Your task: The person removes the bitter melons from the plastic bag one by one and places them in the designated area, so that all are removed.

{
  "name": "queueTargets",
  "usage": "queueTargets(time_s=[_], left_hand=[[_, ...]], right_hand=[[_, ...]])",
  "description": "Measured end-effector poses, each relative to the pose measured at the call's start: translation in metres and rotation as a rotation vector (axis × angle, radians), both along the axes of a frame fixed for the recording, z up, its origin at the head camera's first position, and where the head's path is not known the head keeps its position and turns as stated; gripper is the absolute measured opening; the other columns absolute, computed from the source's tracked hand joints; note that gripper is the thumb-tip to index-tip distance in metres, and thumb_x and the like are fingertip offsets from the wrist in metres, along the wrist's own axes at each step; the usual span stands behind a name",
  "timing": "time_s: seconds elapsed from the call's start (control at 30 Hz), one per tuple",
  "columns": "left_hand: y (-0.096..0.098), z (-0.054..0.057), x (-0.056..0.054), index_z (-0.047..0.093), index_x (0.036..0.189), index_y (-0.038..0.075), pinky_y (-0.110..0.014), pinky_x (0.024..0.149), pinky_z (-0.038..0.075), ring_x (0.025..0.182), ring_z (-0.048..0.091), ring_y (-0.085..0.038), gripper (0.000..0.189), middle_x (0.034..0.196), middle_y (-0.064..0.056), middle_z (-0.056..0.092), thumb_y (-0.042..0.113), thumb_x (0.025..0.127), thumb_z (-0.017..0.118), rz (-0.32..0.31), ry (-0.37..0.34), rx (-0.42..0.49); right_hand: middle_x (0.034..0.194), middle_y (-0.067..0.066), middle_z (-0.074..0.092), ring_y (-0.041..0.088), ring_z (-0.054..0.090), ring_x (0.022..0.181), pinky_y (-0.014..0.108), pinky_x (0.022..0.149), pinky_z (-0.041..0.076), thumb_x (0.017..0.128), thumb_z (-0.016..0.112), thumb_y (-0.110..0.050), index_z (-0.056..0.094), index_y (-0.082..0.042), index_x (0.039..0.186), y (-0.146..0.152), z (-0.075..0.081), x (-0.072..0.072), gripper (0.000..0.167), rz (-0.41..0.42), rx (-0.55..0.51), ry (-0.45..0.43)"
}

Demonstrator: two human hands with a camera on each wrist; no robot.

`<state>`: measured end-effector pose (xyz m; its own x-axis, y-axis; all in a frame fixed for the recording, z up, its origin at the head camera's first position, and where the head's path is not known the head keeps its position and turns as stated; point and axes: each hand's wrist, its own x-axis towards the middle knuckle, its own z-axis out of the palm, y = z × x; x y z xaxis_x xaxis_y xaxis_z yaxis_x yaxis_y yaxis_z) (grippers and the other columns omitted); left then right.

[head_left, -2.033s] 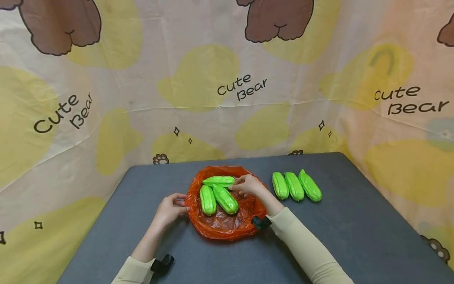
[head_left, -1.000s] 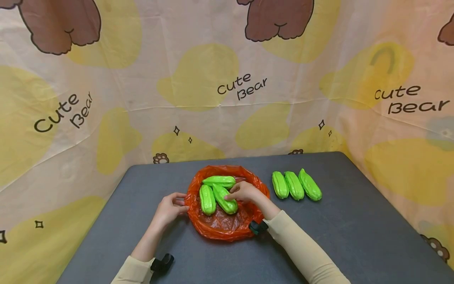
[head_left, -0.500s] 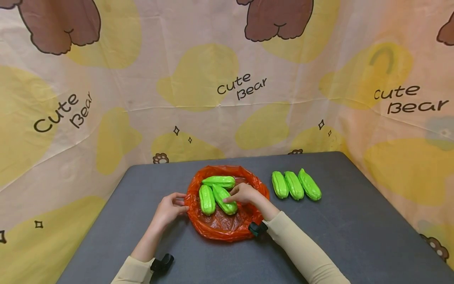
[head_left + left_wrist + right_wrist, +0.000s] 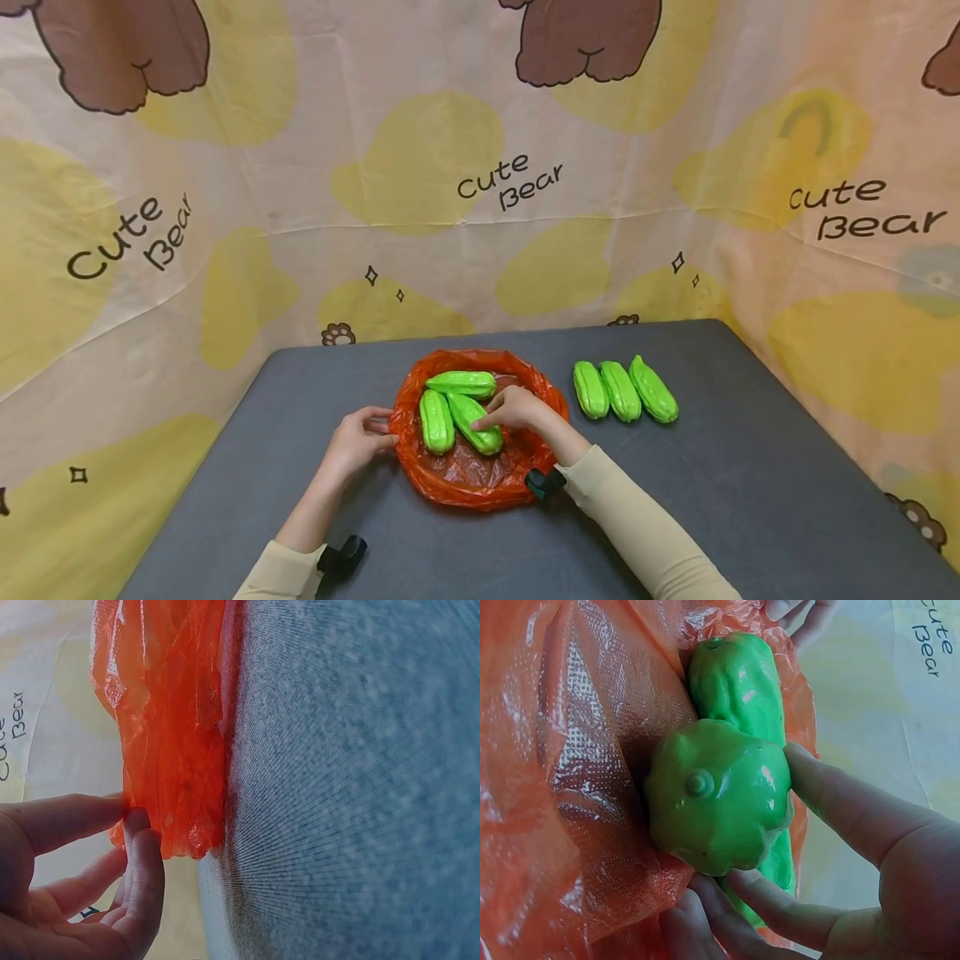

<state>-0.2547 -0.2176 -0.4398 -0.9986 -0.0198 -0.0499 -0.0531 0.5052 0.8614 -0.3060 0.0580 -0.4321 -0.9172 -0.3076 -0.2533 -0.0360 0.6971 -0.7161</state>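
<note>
A red plastic bag (image 4: 480, 500), its rim spread into a round opening, sits on the table. Inside lie three glossy green ridged gourds: one across the back (image 4: 461, 383), one at left (image 4: 437, 423), and one slanting in the middle (image 4: 480, 435). My right hand (image 4: 519, 410) reaches over the bag's right side and holds the slanting gourd. In the right wrist view, thumb and fingers of the right hand (image 4: 855, 877) lie on opposite sides of that gourd (image 4: 716, 795). At the bag's left edge, my left hand (image 4: 356, 442) pinches the bag's side (image 4: 172, 772) with its fingertips.
To the right of the bag, three more green gourds lie side by side: a left one (image 4: 591, 390), a middle one (image 4: 620, 392) and a right one (image 4: 654, 390). The grey table (image 4: 675, 500) meets a printed cloth backdrop (image 4: 420, 167) behind and at both sides.
My right hand has moved from the back gourd's right end down onto the slanting gourd, then stayed there. The left hand keeps its place at the bag's edge.
</note>
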Motion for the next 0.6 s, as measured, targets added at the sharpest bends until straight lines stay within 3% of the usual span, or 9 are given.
queueTargets(time_s=[0.13, 0.4, 0.6], left_hand=[[-0.0001, 0.0, -0.0007, 0.06, 0.118, -0.004, -0.038, 0.068, 0.057, 0.073, 0.065, -0.018, 0.042, 0.095, -0.018, 0.066, 0.001, 0.078, 0.072, 0.0, 0.002, -0.002], [0.0003, -0.0015, 0.0007, 0.06, 0.118, -0.003, -0.037, 0.068, 0.057, 0.072, 0.065, -0.017, 0.042, 0.094, -0.017, 0.066, 0.003, 0.078, 0.073, 0.004, -0.002, -0.022], [0.0005, -0.0004, 0.0019, 0.06, 0.118, -0.004, -0.038, 0.067, 0.057, 0.071, 0.065, -0.019, 0.042, 0.094, -0.018, 0.065, 0.001, 0.078, 0.072, 0.003, 0.007, -0.014]], right_hand=[[0.104, 0.005, 0.07, 0.013, 0.057, 0.07, 0.024, 0.06, 0.045, 0.072, 0.081, -0.037, 0.074, -0.008, 0.1, 0.0004, 0.0018, 0.0001, 0.041, -0.006, 0.016, 0.01], [0.086, 0.003, 0.068, 0.01, 0.049, 0.064, 0.023, 0.057, 0.041, 0.071, 0.082, -0.034, 0.076, -0.007, 0.091, 0.0017, 0.0023, 0.0016, 0.035, -0.007, -0.001, 0.02], [0.109, 0.008, 0.07, 0.014, 0.063, 0.083, 0.028, 0.071, 0.052, 0.071, 0.083, -0.034, 0.073, -0.005, 0.105, 0.0034, 0.0064, 0.0033, 0.045, -0.012, -0.026, 0.032]])
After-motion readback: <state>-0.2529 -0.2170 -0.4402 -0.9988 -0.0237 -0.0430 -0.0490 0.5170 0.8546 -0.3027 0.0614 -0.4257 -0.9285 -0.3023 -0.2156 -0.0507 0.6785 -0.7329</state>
